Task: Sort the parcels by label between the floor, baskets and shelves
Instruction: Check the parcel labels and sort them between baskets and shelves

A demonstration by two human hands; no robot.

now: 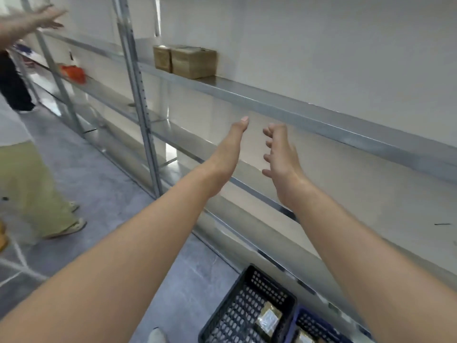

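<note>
At nine o'clock: person in khaki trousers [32, 181], standing on the grey floor [99, 169].
At ten o'clock: orange parcel [74, 73], lying on a lower level of the grey metal shelving [272, 105].
At eleven o'clock: two brown cardboard parcels [194, 61], sitting side by side on the upper shelf.
Centre: left hand [228, 149], reaching toward the shelving, grip wide, fingers straight, holding nothing.
Just beside it: right hand [280, 154], grip wide, fingers loosely curled, holding nothing.
At six o'clock: black perforated plastic basket [237, 310], sitting on the floor, carrying a clear-wrapped parcel [268, 320].
At five o'clock: blue plastic basket [319, 325], sitting against it.
</note>
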